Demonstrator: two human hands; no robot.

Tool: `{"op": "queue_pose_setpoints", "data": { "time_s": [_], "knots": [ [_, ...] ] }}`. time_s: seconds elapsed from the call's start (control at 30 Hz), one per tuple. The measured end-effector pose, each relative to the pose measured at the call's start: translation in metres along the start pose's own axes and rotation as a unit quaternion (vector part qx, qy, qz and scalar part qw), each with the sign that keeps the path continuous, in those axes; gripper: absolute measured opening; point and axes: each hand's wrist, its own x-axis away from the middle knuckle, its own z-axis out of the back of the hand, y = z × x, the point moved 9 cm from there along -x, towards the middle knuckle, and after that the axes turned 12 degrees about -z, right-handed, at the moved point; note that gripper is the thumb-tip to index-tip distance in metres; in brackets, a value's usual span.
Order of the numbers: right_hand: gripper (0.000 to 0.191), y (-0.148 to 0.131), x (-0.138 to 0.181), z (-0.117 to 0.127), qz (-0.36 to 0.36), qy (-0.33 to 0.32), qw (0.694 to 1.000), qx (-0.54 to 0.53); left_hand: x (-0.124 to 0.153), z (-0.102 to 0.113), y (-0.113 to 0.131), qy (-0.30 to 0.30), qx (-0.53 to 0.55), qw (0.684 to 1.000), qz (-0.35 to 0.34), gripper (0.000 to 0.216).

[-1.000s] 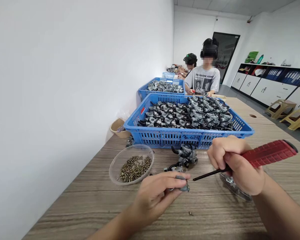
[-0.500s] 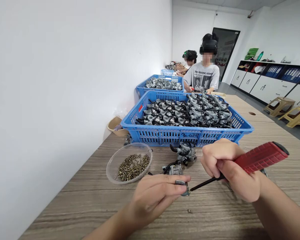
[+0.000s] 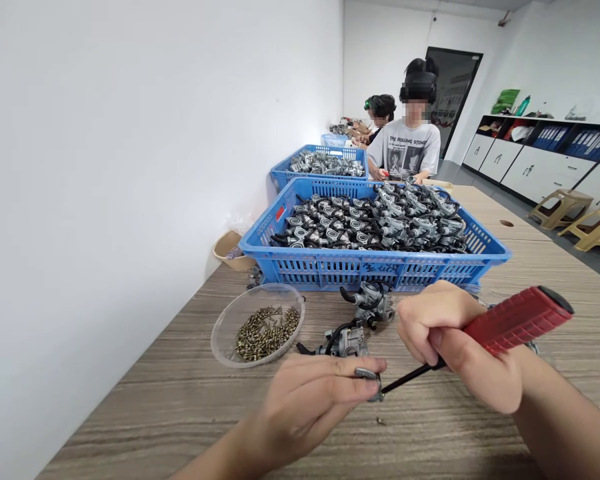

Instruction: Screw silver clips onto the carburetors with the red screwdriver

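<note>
My left hand point(image 3: 305, 400) pinches a small grey metal part point(image 3: 369, 381) between thumb and fingers, just above the wooden table point(image 3: 190, 400). My right hand point(image 3: 455, 347) grips a screwdriver point(image 3: 510, 323) with a red ribbed handle; its black shaft points left and its tip meets the small part. Two grey carburetor-like assemblies point(image 3: 373, 301) point(image 3: 343, 341) lie on the table just beyond my hands. A clear round bowl of brass-coloured screws point(image 3: 260, 325) stands to the left of them.
A blue crate point(image 3: 370, 270) piled with several grey assemblies sits behind the bowl, a second blue crate point(image 3: 325, 167) farther back. Two people in headsets point(image 3: 411, 140) work at the far end. A loose screw point(image 3: 379, 421) lies near my hands. A tan bowl point(image 3: 229, 252) stands by the wall; stools at right.
The screwdriver tip has closed in on the small part in my left hand and now touches it. Both hands shifted slightly; the view dropped a little.
</note>
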Motion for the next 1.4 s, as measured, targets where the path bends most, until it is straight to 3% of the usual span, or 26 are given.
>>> {"op": "queue_pose_setpoints", "data": {
  "time_s": [0.17,0.33,0.43,0.57,0.63,0.7,0.9,1.1,1.23,1.4],
  "knots": [
    [0.021,0.004,-0.003,-0.001,-0.059,-0.012,0.998,0.008,0.004,-0.003,-0.001,-0.004,0.003,1.0,-0.005,0.012],
    [0.017,0.016,-0.004,0.007,-0.102,0.042,0.993,-0.035,0.006,0.0,-0.006,-0.011,-0.021,1.0,0.01,0.011],
    [0.02,0.022,-0.004,0.012,-0.082,0.117,0.985,-0.096,0.007,0.005,-0.01,-0.003,-0.04,0.999,0.023,0.011],
    [0.05,0.017,0.004,0.025,0.003,0.272,0.958,-0.091,0.009,0.009,-0.016,-0.001,-0.037,0.999,0.029,0.015],
    [0.058,0.013,0.008,0.028,0.03,0.313,0.947,-0.064,0.01,0.008,-0.017,-0.007,-0.044,0.999,0.023,0.017],
    [0.056,0.011,0.007,0.025,0.033,0.302,0.952,-0.031,0.012,0.005,-0.018,-0.014,-0.051,0.999,0.013,0.015],
    [0.021,-0.001,0.004,0.011,0.044,0.141,0.984,0.102,0.015,-0.005,-0.018,-0.03,-0.058,0.998,-0.02,0.013],
    [0.023,-0.011,0.007,0.021,-0.002,0.068,0.992,0.107,0.013,-0.005,-0.016,-0.028,-0.058,0.997,-0.033,0.014],
    [0.025,-0.009,0.008,0.03,-0.001,0.091,0.996,0.014,0.013,-0.004,-0.016,-0.025,-0.059,0.997,-0.037,0.014],
    [0.053,-0.007,0.009,0.036,0.059,0.187,0.98,0.033,0.015,-0.004,-0.019,-0.027,-0.055,0.998,-0.029,0.013]
  ]
}}
